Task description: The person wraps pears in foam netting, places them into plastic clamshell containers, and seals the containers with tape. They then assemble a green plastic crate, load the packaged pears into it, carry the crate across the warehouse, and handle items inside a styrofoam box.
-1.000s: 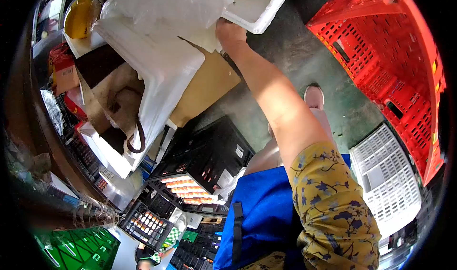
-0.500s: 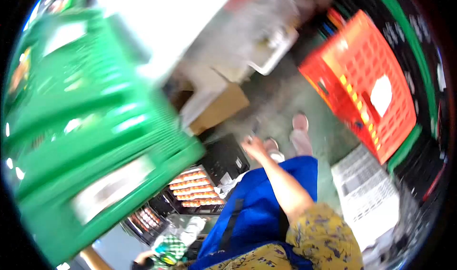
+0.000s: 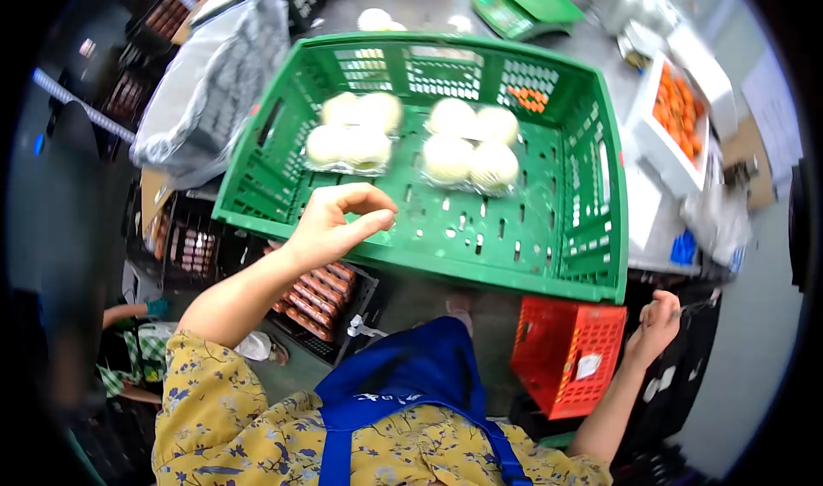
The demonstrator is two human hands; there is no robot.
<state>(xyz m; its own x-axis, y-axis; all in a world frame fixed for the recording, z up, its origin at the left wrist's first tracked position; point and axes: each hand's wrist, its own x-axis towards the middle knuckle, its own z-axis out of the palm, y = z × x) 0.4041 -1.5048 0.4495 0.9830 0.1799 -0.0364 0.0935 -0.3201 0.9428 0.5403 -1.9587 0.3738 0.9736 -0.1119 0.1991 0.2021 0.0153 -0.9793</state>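
Note:
A green plastic crate (image 3: 403,263) lies across the work surface in front of me. In it sit two film-wrapped packs of pale round vegetables, a left pack (image 3: 351,135) and a right pack (image 3: 471,147). My left hand (image 3: 339,220) hovers over the crate's near left rim, fingers curved and thumb apart, with nothing between them. Beyond the crate's near right corner, my right hand (image 3: 658,323) is closed. Something thin and dark seems to stick out from it, too small to name.
Behind the crate stands a green scale (image 3: 519,15). A white box of orange carrots (image 3: 679,113) is at the right. Below the crate are a red crate (image 3: 570,357) and a black crate of packed reddish items (image 3: 313,302). Another person's arm (image 3: 129,310) shows at lower left.
My view has swung from the floor and the side to the work surface. The green crate, blurred at the left before, is now centred. My left hand is now above its rim.

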